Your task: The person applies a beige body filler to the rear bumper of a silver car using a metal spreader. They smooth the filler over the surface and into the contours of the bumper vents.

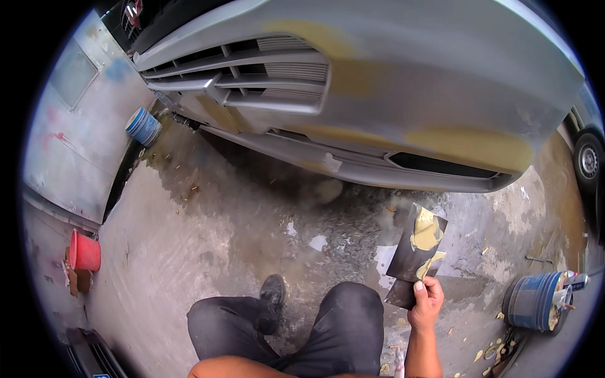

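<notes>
My right hand [426,302] grips a dark, flat putty board [404,255], with the thumb pressed on top. Pale yellow putty [426,230] lies thick on its upper part. A smaller putty-smeared blade [435,259] seems to lie against the board just above my thumb. Only my left forearm [230,367] shows, crossing the lower edge; the left hand is out of sight. Near that edge stands a white tube-like thing [399,363], partly cut off. Beyond the board is a grey car bumper [403,94] with yellowish filler patches and a slatted grille.
A blue bucket [532,302] holding cans and tools stands at the right, putty scraps beside it. Another blue bucket [144,127] and a red bucket [85,251] are along the left wall. Wet patches mark the concrete floor [164,252]. A car wheel [588,155] is far right.
</notes>
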{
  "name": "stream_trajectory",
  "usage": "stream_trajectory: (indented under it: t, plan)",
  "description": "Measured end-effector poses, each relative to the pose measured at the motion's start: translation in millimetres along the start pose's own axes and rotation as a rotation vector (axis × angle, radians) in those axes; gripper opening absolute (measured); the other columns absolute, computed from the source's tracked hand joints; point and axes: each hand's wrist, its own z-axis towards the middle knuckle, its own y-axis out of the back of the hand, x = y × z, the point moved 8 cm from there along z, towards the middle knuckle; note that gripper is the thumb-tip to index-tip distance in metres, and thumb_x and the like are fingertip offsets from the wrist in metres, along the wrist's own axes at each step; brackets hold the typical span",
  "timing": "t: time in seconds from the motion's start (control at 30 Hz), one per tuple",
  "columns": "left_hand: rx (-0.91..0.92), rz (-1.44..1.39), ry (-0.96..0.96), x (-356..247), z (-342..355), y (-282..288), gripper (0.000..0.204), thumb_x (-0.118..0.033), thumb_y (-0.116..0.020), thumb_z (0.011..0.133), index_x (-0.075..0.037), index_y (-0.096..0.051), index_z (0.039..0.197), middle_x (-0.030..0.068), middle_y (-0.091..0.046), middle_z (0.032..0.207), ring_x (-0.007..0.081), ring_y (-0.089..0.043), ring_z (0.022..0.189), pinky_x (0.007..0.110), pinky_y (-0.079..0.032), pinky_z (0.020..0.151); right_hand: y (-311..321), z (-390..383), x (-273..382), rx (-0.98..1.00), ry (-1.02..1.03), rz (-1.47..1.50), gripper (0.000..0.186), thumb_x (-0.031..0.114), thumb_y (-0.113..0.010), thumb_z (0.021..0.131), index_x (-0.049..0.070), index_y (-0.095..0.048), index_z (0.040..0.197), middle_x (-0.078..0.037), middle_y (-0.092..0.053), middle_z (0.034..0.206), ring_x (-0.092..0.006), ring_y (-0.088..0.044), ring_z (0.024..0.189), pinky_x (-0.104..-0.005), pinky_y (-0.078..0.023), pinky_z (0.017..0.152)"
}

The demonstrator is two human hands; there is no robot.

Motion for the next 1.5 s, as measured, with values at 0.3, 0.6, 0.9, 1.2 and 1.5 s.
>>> stream_trajectory:
  t: [0.3, 0.6, 0.9, 1.2, 1.5]
  plan:
    - [-0.633, 0.694, 0.239, -0.2, -56.7, 180.5, 0.038, -0.012, -0.057, 0.101, 0.003, -0.049, 0.135, 0.0170, -0.063, 0.127, 0.0225, -0.061, 0.119, 0.034, -0.049, 0.098, -57.3, 2.6, 17.6, 0.081, -0.064, -0.113, 0.013, 0.010, -0.067, 0.094, 0.000, -0.065, 0.101, 0.004, -0.063, 0.088, -0.0041, -0.052, 0.079, -0.0207, -0.043, 0.072]
    - [-0.661, 0.502, 0.294, 33.1, -66.8, 268.9, 0.032, -0.015, -0.060, 0.100, 0.003, -0.057, 0.126, 0.0095, -0.069, 0.108, 0.0142, -0.065, 0.098, 0.029, -0.053, 0.084, -126.4, -4.0, 44.9, 0.189, 0.062, -0.389, 0.010, 0.010, -0.068, 0.091, 0.001, -0.067, 0.095, -0.005, -0.065, 0.083, -0.0112, -0.059, 0.077, -0.0271, -0.047, 0.068]
    - [-0.623, 0.205, 0.225, 22.9, -48.1, 291.3, 0.017, -0.009, -0.063, 0.097, -0.006, -0.054, 0.110, -0.0014, -0.060, 0.092, 0.0041, -0.052, 0.078, 0.020, -0.045, 0.068, -152.8, -4.1, 64.6, 0.109, 0.238, -0.713, 0.026, 0.012, -0.063, 0.095, 0.003, -0.061, 0.119, -0.014, -0.067, 0.101, -0.0228, -0.066, 0.093, -0.0320, -0.051, 0.084]
    - [-0.599, 0.266, 0.031, -8.1, -48.5, 300.8, 0.028, -0.005, -0.057, 0.098, -0.002, -0.048, 0.125, 0.0057, -0.060, 0.108, 0.0079, -0.056, 0.094, 0.021, -0.047, 0.081, -174.2, -41.0, 25.5, 0.098, -0.109, -0.003, 0.056, 0.003, -0.064, 0.095, -0.002, -0.037, 0.143, -0.013, -0.062, 0.123, -0.0157, -0.059, 0.114, -0.0295, -0.046, 0.098]
    - [-0.318, 0.402, 0.095, -24.2, -53.4, 276.3, 0.028, -0.008, -0.054, 0.101, 0.001, -0.051, 0.127, 0.0045, -0.058, 0.113, 0.0082, -0.053, 0.101, 0.023, -0.042, 0.090, -189.5, -20.6, 25.9, 0.166, -0.109, -0.063, 0.037, 0.003, -0.068, 0.092, -0.001, -0.047, 0.122, -0.012, -0.064, 0.118, -0.0152, -0.060, 0.109, -0.0311, -0.049, 0.093]
